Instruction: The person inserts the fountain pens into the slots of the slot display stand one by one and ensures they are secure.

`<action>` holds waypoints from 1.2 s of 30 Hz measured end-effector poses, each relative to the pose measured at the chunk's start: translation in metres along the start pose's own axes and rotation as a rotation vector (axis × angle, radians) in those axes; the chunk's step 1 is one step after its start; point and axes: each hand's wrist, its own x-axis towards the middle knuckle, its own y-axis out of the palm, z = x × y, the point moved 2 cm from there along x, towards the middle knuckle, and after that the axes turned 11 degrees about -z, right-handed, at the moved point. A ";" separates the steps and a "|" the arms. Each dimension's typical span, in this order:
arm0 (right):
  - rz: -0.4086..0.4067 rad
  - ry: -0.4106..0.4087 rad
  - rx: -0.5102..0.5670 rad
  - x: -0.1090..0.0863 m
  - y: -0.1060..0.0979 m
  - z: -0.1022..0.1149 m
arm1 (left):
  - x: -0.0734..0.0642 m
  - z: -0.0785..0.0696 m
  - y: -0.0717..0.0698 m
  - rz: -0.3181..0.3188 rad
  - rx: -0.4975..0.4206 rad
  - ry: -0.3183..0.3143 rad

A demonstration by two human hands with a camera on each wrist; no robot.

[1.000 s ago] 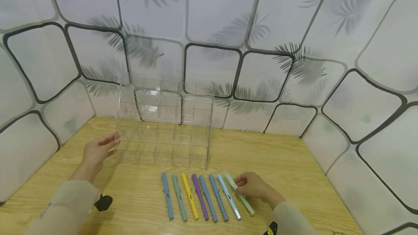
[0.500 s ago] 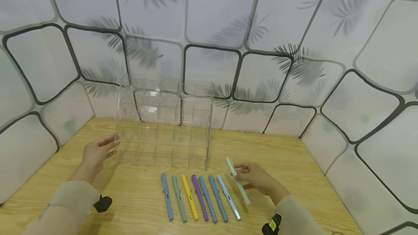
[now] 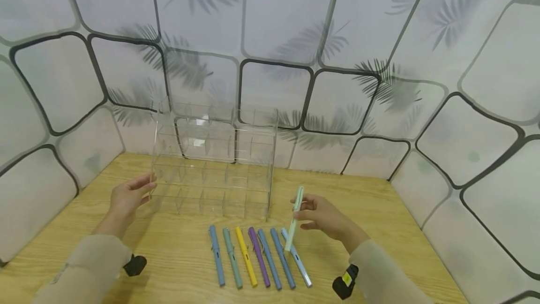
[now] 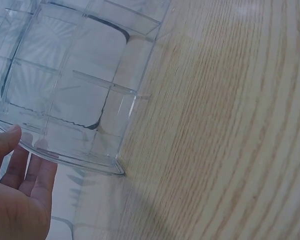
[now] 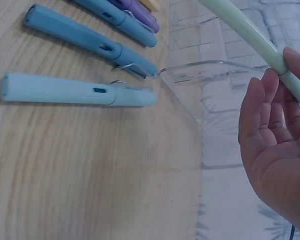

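Note:
My right hand (image 3: 324,217) pinches a light green pen (image 3: 291,234) between thumb and fingers, raised over the table and tilted, its lower end overlapping the light blue pen (image 3: 300,262) in the head view. With thumb and fingers on either side of its edge, my left hand (image 3: 126,197) grips the left side panel of a clear, tiered display rack (image 4: 70,161). That rack stands upright on the table, its divided compartments holding nothing. In front of it lies a row of capped pens: blue (image 3: 217,256), green (image 3: 233,258), yellow (image 3: 246,257), purple (image 3: 259,257) and more blue ones.
The wooden table (image 3: 350,191) is bounded at the back and sides by a patterned curtain (image 3: 276,88). A black wrist device (image 3: 346,281) sits by the right sleeve, another black device (image 3: 135,265) by the left.
The right hand has lifted the light green pen off the right end of the row, carried it toward the rack and turned it more upright. The left hand stays at the rack.

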 end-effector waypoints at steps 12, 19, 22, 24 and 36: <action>-0.072 -0.113 0.081 0.019 0.009 0.035 | -0.002 0.000 -0.002 -0.008 0.054 0.021; -0.223 -0.159 0.186 0.033 0.018 0.064 | -0.001 0.001 -0.003 -0.017 0.042 0.023; -0.268 -0.184 0.218 0.039 0.023 0.077 | -0.001 0.001 -0.002 -0.018 0.044 0.027; -0.295 -0.193 0.238 0.043 0.026 0.085 | -0.001 0.000 -0.001 -0.022 0.057 0.027; -0.452 -0.269 0.260 0.071 0.048 0.122 | 0.000 0.000 0.001 -0.034 0.145 0.039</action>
